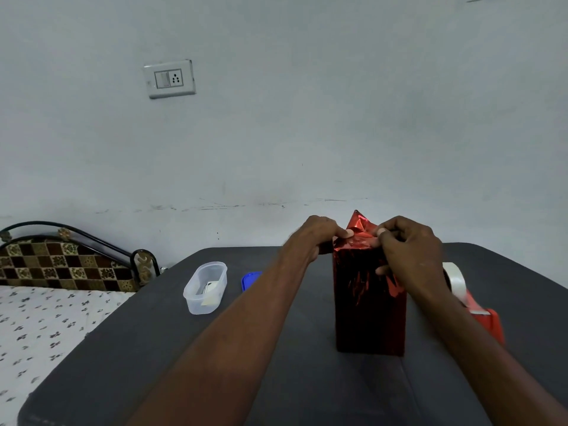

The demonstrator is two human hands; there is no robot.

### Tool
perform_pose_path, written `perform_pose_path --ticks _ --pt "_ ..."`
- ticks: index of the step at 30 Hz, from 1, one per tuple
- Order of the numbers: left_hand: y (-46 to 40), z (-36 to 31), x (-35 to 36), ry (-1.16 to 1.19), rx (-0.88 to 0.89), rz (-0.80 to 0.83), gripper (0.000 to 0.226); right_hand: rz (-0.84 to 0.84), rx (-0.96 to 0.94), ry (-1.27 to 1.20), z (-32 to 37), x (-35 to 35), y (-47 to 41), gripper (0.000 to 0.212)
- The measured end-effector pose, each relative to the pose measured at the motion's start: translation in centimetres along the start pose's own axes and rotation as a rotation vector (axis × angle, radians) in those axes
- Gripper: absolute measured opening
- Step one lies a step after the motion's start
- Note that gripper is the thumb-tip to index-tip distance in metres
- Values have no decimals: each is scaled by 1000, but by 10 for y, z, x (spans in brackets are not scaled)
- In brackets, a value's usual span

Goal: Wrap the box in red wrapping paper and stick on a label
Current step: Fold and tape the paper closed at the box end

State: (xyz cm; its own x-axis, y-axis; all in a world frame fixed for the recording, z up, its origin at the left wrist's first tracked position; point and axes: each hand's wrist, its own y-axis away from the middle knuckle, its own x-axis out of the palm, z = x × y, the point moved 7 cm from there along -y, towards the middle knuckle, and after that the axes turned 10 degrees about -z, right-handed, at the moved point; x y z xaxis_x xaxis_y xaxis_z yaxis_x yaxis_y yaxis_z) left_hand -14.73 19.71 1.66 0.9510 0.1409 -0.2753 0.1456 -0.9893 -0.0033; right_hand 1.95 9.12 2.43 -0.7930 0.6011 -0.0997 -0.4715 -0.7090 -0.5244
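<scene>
Head view: the box (370, 302), covered in red paper (358, 232), stands upright on the dark table (153, 348), right of centre. At its top, the left hand (316, 236) at 9 o'clock and the right hand (410, 247) at 3 o'clock each pinch the crumpled paper with curled fingers. A clear tub (205, 287) sits at 9 o'clock of the box, a blue lid (250, 279) between them, and a tape dispenser (473, 298) at 3 o'clock behind the right forearm.

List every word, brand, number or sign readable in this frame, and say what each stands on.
No readable text.
Wrapped box: plain red foil, no label visible.
Tape dispenser: no marking visible.
Clear container: pale slips inside, too small to read.
Wall switch plate: no lettering.
Table edge: faint marks, too blurred to read.
</scene>
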Motion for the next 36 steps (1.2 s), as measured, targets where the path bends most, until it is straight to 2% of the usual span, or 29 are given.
perform_pose_path --ticks 2,4,8,10,12,15,20,25,30,36 --pt "2 5 -2 -7 -19 -12 7 0 -4 0 1 -1 1 17" --pt "2 13 -6 -4 -43 6 8 -1 -4 -17 2 -2 2 18" --pt "-1 12 -10 87 -23 139 42 2 0 -46 2 -3 1 19" --pt "2 6 -8 -24 33 185 59 -6 -10 -32 2 -2 2 19" --pt "3 2 -5 -181 102 192 65 -18 -25 -8 3 1 4 19" --pt "2 2 0 -281 134 148 64 -15 -30 -19 3 3 6 19" --pt "1 2 5 -225 94 99 46 -3 -21 -25 1 1 5 19" --pt "-2 1 1 -198 113 1 39 -1 -24 -29 0 2 4 21" --pt "3 3 3 -193 102 45 60 -20 -33 -43 -2 0 3 20" --pt "1 5 -8 -24 69 -107 29 -14 -78 -37 -5 4 3 20"
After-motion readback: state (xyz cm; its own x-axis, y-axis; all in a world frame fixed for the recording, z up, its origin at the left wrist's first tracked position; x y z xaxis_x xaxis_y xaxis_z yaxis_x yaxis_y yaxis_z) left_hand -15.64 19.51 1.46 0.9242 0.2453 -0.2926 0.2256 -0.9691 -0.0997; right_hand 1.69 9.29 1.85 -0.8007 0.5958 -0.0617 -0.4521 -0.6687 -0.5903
